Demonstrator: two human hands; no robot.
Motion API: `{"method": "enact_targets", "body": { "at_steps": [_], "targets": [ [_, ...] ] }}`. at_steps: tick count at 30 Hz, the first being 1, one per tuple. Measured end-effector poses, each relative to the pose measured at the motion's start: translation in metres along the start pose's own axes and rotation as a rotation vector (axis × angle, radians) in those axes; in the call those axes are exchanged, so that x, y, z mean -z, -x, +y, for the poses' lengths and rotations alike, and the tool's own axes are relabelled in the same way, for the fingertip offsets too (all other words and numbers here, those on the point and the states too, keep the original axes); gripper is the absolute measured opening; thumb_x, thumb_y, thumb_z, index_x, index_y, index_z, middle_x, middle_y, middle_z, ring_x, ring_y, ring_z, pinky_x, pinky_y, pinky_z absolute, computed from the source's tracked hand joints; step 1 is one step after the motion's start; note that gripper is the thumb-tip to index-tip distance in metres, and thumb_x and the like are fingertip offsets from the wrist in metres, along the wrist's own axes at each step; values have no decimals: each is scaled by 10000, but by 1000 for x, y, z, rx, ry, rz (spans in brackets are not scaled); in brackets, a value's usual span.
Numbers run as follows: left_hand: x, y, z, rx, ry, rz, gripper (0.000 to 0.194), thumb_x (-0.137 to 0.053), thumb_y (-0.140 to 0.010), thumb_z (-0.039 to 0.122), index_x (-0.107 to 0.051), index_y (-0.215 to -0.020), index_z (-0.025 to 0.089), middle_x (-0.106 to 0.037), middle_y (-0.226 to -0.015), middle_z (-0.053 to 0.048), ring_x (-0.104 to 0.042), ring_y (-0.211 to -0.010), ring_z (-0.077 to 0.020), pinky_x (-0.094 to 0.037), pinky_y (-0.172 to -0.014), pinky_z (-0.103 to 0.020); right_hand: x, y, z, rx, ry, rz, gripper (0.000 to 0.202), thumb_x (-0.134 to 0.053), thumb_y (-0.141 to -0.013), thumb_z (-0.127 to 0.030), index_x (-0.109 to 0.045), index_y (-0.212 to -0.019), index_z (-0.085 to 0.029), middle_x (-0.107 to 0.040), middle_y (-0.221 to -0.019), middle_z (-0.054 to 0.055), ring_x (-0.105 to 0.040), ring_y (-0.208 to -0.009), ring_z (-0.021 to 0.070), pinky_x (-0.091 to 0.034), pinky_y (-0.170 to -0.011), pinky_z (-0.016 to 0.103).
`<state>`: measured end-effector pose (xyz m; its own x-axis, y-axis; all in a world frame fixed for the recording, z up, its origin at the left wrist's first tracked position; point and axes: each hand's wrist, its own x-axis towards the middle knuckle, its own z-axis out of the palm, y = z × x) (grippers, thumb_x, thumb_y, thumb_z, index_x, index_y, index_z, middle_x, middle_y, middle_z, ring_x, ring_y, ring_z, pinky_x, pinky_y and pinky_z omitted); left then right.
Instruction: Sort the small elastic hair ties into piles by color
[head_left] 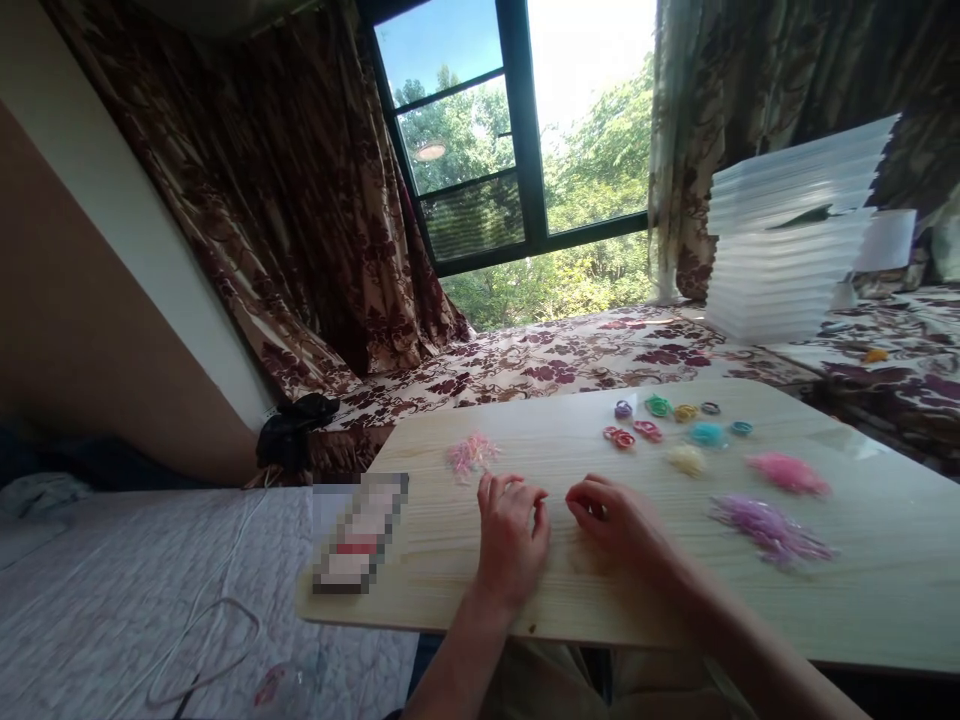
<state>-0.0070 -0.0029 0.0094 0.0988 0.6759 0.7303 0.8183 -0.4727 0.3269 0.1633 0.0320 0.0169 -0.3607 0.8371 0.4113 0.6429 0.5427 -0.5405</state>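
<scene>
My left hand (512, 530) is over the middle of the pale wooden table (450, 560), fingers bent and thumb apart from them, with nothing visible in it. Just right of it, my right hand (611, 515) has its fingers curled together; what they hold, if anything, is too small to make out. A loose pink pile (472, 455) lies beyond my left hand. To the right are a purple pile (771, 530) of thin strips, a pink pile (789, 473) and a cream pile (686, 460). Small coloured rings, among them a green bundle (658, 405) and a red bundle (619, 437), lie farther back.
A blurred-out flat object (360, 535) lies at the table's left end. White stacked ridged sheets (787, 240) stand behind on a flowered cloth (540, 362). A white cable (247, 610) lies on the quilted bed (150, 570). A black bag (292, 435) sits near the curtain.
</scene>
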Motion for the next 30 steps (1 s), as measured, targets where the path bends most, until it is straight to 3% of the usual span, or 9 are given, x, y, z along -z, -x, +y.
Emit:
{"method": "enact_targets", "body": {
  "at_steps": [5, 9, 15, 19, 25, 30],
  "targets": [
    [0, 1, -6, 26, -40, 51, 195, -522, -850, 65, -645, -922, 197, -714, -890, -39, -597, -1026, -262, -363, -1036, -537, 12, 7, -16, 6, 91, 51, 256, -454, -869, -235, -664, -724, -211, -628, -716, 12, -545, -586, 115, -387, -578, 244],
    [-3, 3, -8, 26, -40, 46, 189, -517, -859, 82, -655, -918, 198, -716, -900, -45, -596, -1036, -267, -359, -1036, -528, 33, 29, -23, -26, 182, 101, 282, -437, -900, -269, -667, -744, -223, -642, -737, 15, -556, -610, 119, -382, -598, 249],
    [-6, 3, -9, 37, -39, 41, 184, -509, -864, 106, -662, -893, 203, -716, -863, -43, -603, -1006, -270, -354, -1026, -523, 92, 83, 15, -226, 333, 276, 273, -457, -894, -381, -691, -860, -247, -697, -845, 30, -630, -666, 153, -435, -601, 262],
    [-5, 3, -9, 33, -55, 28, 180, -514, -858, 113, -668, -893, 199, -714, -858, -48, -604, -996, -265, -372, -1011, -502, 122, 99, 45, -445, 474, 349, 269, -509, -829, -426, -722, -867, -267, -740, -924, 24, -678, -683, 193, -440, -548, 282],
    [-1, 2, -8, 37, -74, 10, 189, -518, -846, 116, -675, -891, 210, -710, -863, -52, -605, -993, -263, -383, -1004, -486, 131, 98, 59, -458, 483, 332, 277, -515, -802, -404, -744, -860, -261, -752, -955, 38, -694, -738, 223, -460, -581, 306],
    [-2, 2, -7, 46, -77, -11, 186, -524, -842, 127, -681, -882, 217, -714, -868, -52, -604, -1006, -264, -379, -1014, -483, 128, 101, 49, -443, 445, 374, 317, -477, -839, -407, -724, -932, -232, -733, -941, 71, -673, -714, 216, -463, -588, 318]
  ]
}}
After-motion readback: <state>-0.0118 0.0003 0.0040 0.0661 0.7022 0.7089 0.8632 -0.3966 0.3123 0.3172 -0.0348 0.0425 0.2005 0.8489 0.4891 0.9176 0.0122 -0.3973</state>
